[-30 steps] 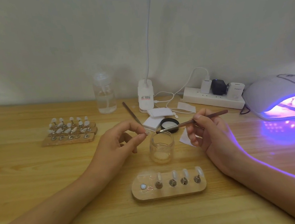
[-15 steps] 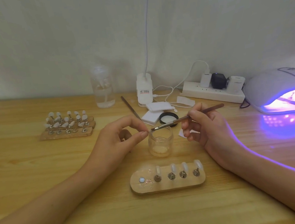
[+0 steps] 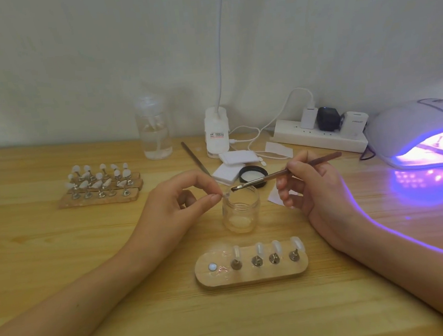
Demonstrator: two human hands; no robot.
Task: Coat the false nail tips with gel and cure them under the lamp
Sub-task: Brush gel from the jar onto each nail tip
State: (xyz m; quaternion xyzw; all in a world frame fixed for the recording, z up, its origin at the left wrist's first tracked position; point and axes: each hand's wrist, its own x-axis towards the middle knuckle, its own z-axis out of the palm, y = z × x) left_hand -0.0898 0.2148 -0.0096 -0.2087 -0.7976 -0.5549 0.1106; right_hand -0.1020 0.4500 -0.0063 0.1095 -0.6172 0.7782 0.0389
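Observation:
My left hand [image 3: 175, 201] pinches a clear nail tip [image 3: 226, 193] on its small stand, between thumb and forefinger, just over the rim of the open glass gel jar [image 3: 241, 210]. My right hand [image 3: 313, 186] grips a brown brush [image 3: 287, 172], and its bristles touch the held tip. In front of the jar lies a wooden holder [image 3: 252, 268] with several clear tips on metal pegs and one free peg spot at its left end. The UV lamp [image 3: 423, 134] glows purple at the right, with stands visible inside.
A second wooden rack of white tips [image 3: 100, 185] sits at the left. Behind the jar are its black lid [image 3: 253, 174], white pads [image 3: 237, 158], a metal file [image 3: 195, 158], a clear pump bottle [image 3: 154, 130], a clip lamp base [image 3: 217, 133] and a power strip [image 3: 319, 136].
The view has shifted a little. The brush tip has come down from above the jar onto the nail tip that my left hand holds.

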